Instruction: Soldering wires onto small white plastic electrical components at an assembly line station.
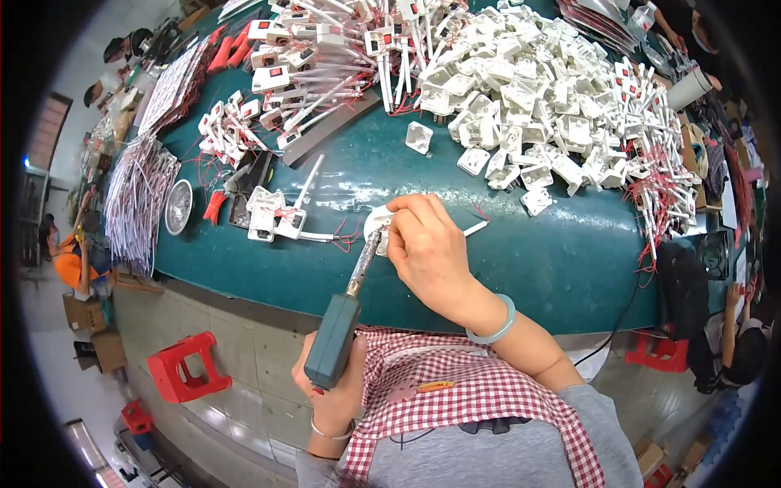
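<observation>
My left hand (329, 372) is wrapped round a hand tool (333, 337) with a boxy dark green body and a long metal shaft; its exact kind I cannot make out. The shaft slants away from me, and its tip meets a small white plastic housing (379, 221). My right hand (431, 252) pinches that housing against the green table, its fingers hiding much of it. A white tube with red wires (477, 228) sticks out beyond the right hand. Left of the hands lie white housings (264, 215) with tubes and red wires attached.
A large heap of white plastic shells (529, 98) covers the table's far right. Bundles of wired parts (317, 73) stand at the far left and right (651, 154). A round metal dish (179, 206) sits near the left edge. Red stools (189, 366) stand on the floor.
</observation>
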`<action>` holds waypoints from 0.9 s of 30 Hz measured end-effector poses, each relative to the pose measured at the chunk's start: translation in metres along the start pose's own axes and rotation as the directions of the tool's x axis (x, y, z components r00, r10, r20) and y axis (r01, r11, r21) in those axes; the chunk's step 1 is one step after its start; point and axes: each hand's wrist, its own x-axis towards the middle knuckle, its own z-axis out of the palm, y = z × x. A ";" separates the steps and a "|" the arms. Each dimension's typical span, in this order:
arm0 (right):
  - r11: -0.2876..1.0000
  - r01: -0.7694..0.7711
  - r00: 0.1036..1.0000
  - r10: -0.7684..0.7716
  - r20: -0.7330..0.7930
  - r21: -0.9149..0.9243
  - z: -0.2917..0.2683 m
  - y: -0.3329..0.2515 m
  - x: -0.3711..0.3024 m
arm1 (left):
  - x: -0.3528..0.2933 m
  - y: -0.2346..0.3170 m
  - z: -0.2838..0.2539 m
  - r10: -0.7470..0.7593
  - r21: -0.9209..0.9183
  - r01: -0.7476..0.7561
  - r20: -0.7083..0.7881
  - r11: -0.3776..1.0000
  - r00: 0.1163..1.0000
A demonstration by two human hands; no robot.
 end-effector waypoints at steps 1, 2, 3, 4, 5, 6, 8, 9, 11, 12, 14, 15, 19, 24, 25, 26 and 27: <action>1.000 0.000 1.000 0.000 0.002 0.000 -0.001 0.000 0.000 | 0.000 0.000 0.000 0.008 -0.011 -0.008 0.004 1.000 1.000; 1.000 -0.001 1.000 0.001 0.001 -0.001 -0.001 -0.001 0.001 | 0.001 0.001 0.000 0.009 -0.012 -0.009 0.005 1.000 1.000; 1.000 -0.001 1.000 0.001 -0.027 0.002 -0.001 -0.001 0.001 | 0.001 0.001 0.000 -0.005 -0.012 0.005 0.014 1.000 1.000; 1.000 -0.001 0.999 0.002 -0.053 0.008 0.000 -0.001 0.002 | 0.001 0.002 0.000 -0.020 -0.009 0.020 0.020 1.000 1.000; 1.000 -0.002 0.999 0.002 -0.053 0.010 0.000 -0.001 0.002 | 0.002 0.002 0.000 -0.021 -0.007 0.021 0.020 1.000 1.000; 1.000 -0.002 0.999 0.003 -0.051 0.012 0.001 -0.001 0.002 | 0.002 0.003 0.000 -0.015 -0.004 0.015 0.016 1.000 1.000; 1.000 -0.003 0.999 0.004 -0.050 0.011 0.001 -0.002 0.002 | 0.002 0.003 -0.001 -0.006 -0.003 0.006 0.014 1.000 1.000; 1.000 0.000 0.999 0.000 -0.053 0.008 0.001 -0.002 0.002 | 0.001 0.003 -0.001 -0.017 -0.017 0.017 0.010 1.000 1.000; 1.000 0.002 0.998 -0.002 -0.056 0.005 0.001 -0.002 0.002 | 0.002 0.003 -0.001 -0.027 -0.032 0.027 0.007 0.999 1.000; 1.000 0.000 0.999 0.000 -0.054 0.004 0.001 -0.002 0.002 | 0.002 0.004 -0.001 -0.023 -0.021 0.023 -0.002 0.999 1.000; 1.000 -0.004 0.999 0.004 -0.053 0.001 0.000 -0.001 0.002 | 0.002 0.006 -0.001 -0.019 -0.012 0.019 -0.009 1.000 1.000; 1.000 -0.003 0.999 0.003 -0.054 0.000 0.000 -0.001 0.002 | 0.001 0.006 -0.003 -0.035 -0.012 0.035 -0.023 0.999 0.999; 1.000 -0.010 0.998 0.011 -0.054 0.003 0.001 -0.001 0.002 | -0.002 0.005 -0.004 -0.061 -0.040 0.059 -0.051 0.997 0.997; 1.000 -0.007 0.999 0.007 -0.051 0.004 0.001 -0.001 0.002 | -0.004 0.004 -0.005 -0.139 -0.042 0.137 -0.041 0.990 0.989; 1.000 -0.005 0.999 0.005 -0.053 0.004 0.001 -0.001 0.002 | -0.005 0.004 -0.005 -0.167 -0.076 0.162 -0.060 0.984 0.984; 1.000 -0.005 0.999 0.005 -0.054 0.004 0.000 -0.002 0.002 | -0.005 0.003 -0.005 -0.167 -0.076 0.162 -0.059 0.984 0.984; 1.000 -0.007 0.999 0.007 -0.052 0.002 0.000 -0.002 0.002 | -0.006 0.002 -0.004 -0.164 -0.078 0.159 -0.068 0.984 0.984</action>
